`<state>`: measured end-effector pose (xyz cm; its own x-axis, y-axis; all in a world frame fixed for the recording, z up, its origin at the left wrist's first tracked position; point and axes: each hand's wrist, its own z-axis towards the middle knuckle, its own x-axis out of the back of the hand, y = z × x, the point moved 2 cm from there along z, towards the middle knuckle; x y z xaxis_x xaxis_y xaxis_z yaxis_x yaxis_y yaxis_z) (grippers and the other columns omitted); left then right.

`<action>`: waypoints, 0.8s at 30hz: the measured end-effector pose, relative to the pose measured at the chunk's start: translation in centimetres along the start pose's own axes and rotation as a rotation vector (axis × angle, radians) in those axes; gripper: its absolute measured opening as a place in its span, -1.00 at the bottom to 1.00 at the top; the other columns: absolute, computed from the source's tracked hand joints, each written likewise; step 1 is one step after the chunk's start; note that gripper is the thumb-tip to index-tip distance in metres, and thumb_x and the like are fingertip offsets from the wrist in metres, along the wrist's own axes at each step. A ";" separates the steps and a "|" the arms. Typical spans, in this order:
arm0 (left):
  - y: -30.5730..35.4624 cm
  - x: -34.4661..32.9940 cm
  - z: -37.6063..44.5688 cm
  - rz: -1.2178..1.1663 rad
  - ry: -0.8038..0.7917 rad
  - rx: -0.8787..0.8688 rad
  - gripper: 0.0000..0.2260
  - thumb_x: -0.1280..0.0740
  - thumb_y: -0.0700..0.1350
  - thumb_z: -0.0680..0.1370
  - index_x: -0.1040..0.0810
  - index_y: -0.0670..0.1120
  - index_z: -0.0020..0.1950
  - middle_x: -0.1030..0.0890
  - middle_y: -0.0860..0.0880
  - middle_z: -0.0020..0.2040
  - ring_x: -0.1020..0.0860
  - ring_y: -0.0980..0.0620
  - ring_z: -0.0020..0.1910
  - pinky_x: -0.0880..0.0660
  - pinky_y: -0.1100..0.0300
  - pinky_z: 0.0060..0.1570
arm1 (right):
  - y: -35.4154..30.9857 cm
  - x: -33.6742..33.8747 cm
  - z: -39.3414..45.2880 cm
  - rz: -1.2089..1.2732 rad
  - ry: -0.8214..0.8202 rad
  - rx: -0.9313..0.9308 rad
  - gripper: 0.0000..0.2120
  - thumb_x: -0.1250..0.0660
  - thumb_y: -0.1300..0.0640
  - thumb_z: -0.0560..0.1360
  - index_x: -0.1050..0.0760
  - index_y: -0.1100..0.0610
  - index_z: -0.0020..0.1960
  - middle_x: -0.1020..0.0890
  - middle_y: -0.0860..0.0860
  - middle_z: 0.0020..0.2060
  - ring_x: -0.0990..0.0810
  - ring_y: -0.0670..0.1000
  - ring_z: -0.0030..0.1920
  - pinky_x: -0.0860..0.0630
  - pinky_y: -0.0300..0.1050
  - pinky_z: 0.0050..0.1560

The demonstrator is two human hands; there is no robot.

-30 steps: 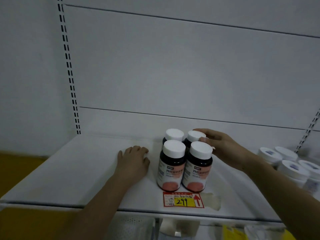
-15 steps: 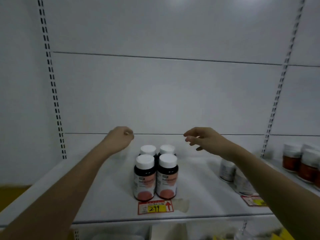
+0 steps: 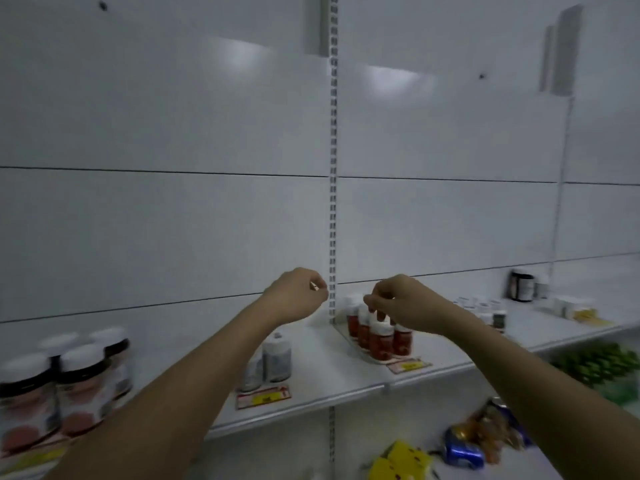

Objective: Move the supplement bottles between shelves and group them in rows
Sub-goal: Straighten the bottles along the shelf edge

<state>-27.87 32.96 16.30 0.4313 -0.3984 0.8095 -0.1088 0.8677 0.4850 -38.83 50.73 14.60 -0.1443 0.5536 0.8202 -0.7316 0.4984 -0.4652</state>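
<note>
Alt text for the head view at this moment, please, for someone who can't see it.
Both hands hover empty over a white shelf: the right hand above a cluster of red bottles, the left hand beside it, fingers loosely curled. Four dark white-capped bottles stand far left, grey bottles between.

No print can be read: the red-and-yellow paper price tags (image 3: 263,398) on the white metal shelf edge (image 3: 311,408) are blurred

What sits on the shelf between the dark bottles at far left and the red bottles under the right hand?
In the head view, two grey-white bottles stand between the dark bottles and red bottles, behind a price tag.
</note>
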 end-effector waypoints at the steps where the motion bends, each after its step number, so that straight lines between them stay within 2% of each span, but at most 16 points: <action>1: 2.5 -1.8 0.7 -0.011 -0.013 -0.026 -0.77 -0.27 0.00 0.56 -0.60 0.01 0.16 -0.62 -0.01 0.15 -0.57 0.00 0.09 -0.50 0.07 0.16 | 2.7 2.1 -1.4 0.003 0.014 -0.039 -0.72 -0.26 -0.05 0.59 -0.59 0.04 -0.20 -0.68 -0.05 -0.30 -0.59 -0.12 -0.35 -0.48 -0.27 -0.35; 3: 7.2 -5.3 1.9 -0.050 -0.037 -0.075 -0.79 -0.27 0.00 0.55 -0.61 0.02 0.13 -0.63 0.01 0.12 -0.58 0.02 0.04 -0.52 0.10 0.11 | 7.6 6.5 -4.2 0.023 0.058 -0.131 -0.71 -0.27 -0.01 0.60 -0.60 0.10 -0.20 -0.68 -0.03 -0.32 -0.56 -0.12 -0.42 -0.43 -0.29 -0.42; 6: 13.5 -10.5 3.0 -0.078 -0.102 -0.145 -0.80 -0.27 0.01 0.55 -0.61 0.05 0.12 -0.64 0.03 0.10 -0.57 0.03 0.01 -0.51 0.12 0.07 | 13.6 12.0 -8.5 0.009 0.124 -0.247 -0.72 -0.26 0.01 0.61 -0.60 0.13 -0.18 -0.68 0.02 -0.30 -0.56 -0.08 -0.40 -0.48 -0.22 -0.42; 10: 20.3 -16.7 3.5 -0.067 -0.170 -0.215 -0.78 -0.26 0.01 0.55 -0.60 0.06 0.15 -0.63 0.03 0.13 -0.57 0.01 0.06 -0.52 0.07 0.13 | 19.6 16.0 -14.1 -0.031 0.169 -0.363 -0.74 -0.26 -0.03 0.61 -0.60 0.09 -0.14 -0.68 -0.03 -0.28 -0.62 -0.07 -0.32 -0.60 -0.10 -0.25; 12: 23.2 -19.6 3.5 -0.047 -0.209 -0.257 -0.78 -0.25 0.01 0.54 -0.61 0.06 0.13 -0.62 0.03 0.15 -0.56 0.01 0.10 -0.50 0.11 0.12 | 22.0 16.8 -16.6 -0.017 0.178 -0.402 -0.77 -0.28 -0.02 0.60 -0.58 0.05 -0.16 -0.66 -0.05 -0.31 -0.61 -0.09 -0.32 -0.60 -0.14 -0.24; 13: 24.4 -20.9 3.5 -0.039 -0.228 -0.280 -0.77 -0.25 0.01 0.53 -0.61 0.06 0.13 -0.63 0.03 0.16 -0.56 0.02 0.10 -0.50 0.14 0.11 | 23.0 17.1 -17.6 -0.013 0.180 -0.416 -0.78 -0.28 -0.02 0.59 -0.57 0.03 -0.17 -0.64 -0.06 -0.33 -0.60 -0.12 -0.33 -0.57 -0.24 -0.31; 16: 26.9 -24.1 4.2 -0.052 -0.269 -0.322 -0.75 -0.25 0.02 0.53 -0.60 0.06 0.16 -0.63 0.05 0.17 -0.57 0.08 0.07 -0.50 0.18 0.09 | 25.6 18.2 -19.7 -0.030 0.203 -0.440 -0.79 -0.28 0.00 0.59 -0.54 -0.01 -0.20 -0.61 -0.07 -0.35 -0.58 -0.17 -0.36 -0.43 -0.40 -0.43; 21: 28.6 -27.7 7.2 -0.041 -0.256 -0.335 -0.76 -0.25 0.03 0.55 -0.59 0.07 0.16 -0.63 0.06 0.15 -0.55 0.14 -0.01 -0.50 0.24 -0.02 | 30.0 18.9 -19.3 -0.005 0.196 -0.479 -0.82 -0.29 0.01 0.59 -0.54 0.00 -0.18 -0.65 -0.06 -0.30 -0.64 -0.12 -0.28 -0.49 -0.36 -0.36; 24: 28.8 -30.7 8.7 0.035 -0.278 -0.360 -0.75 -0.24 0.02 0.58 -0.56 0.05 0.22 -0.61 0.05 0.19 -0.56 0.11 0.03 -0.54 0.19 0.02 | 32.8 18.0 -17.2 -0.022 0.147 -0.475 -0.80 -0.29 0.00 0.58 -0.51 -0.02 -0.20 -0.62 -0.07 -0.32 -0.58 -0.17 -0.34 -0.46 -0.35 -0.35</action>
<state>-52.01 67.62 8.30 0.1703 -0.3893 0.9052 0.2210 0.9104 0.3499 -53.95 88.56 8.39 -0.0123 0.6108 0.7917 -0.3439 0.7409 -0.5769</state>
